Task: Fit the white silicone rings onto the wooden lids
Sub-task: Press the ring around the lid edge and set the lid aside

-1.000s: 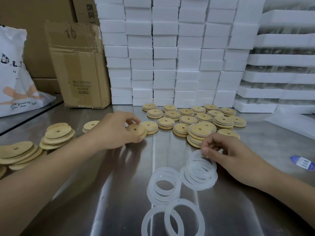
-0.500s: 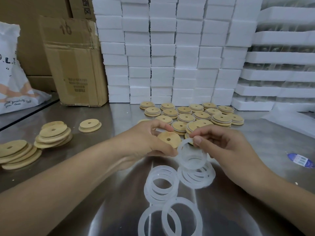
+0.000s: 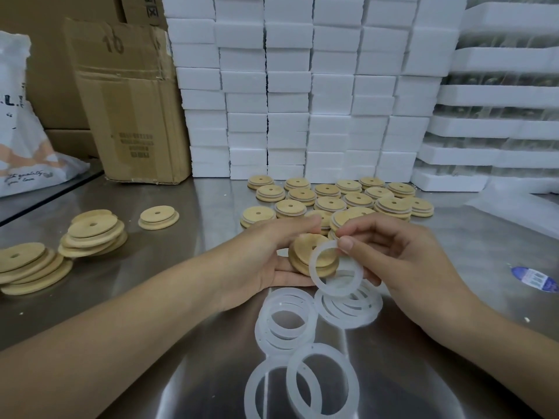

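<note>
head view: left hand (image 3: 266, 255) grips wooden lid (image 3: 308, 257); right hand (image 3: 393, 255) pinches silicone ring (image 3: 335, 290) against it.

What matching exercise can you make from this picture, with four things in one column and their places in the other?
Things: 1 wooden lid; 2 silicone ring; 3 cardboard box; 4 blue label.
Places: A flat on the table, far right; B pinched by the right hand; C held in the left hand; D standing back left, beside the foam blocks.
Pairs: 1-C, 2-B, 3-D, 4-A.
</note>
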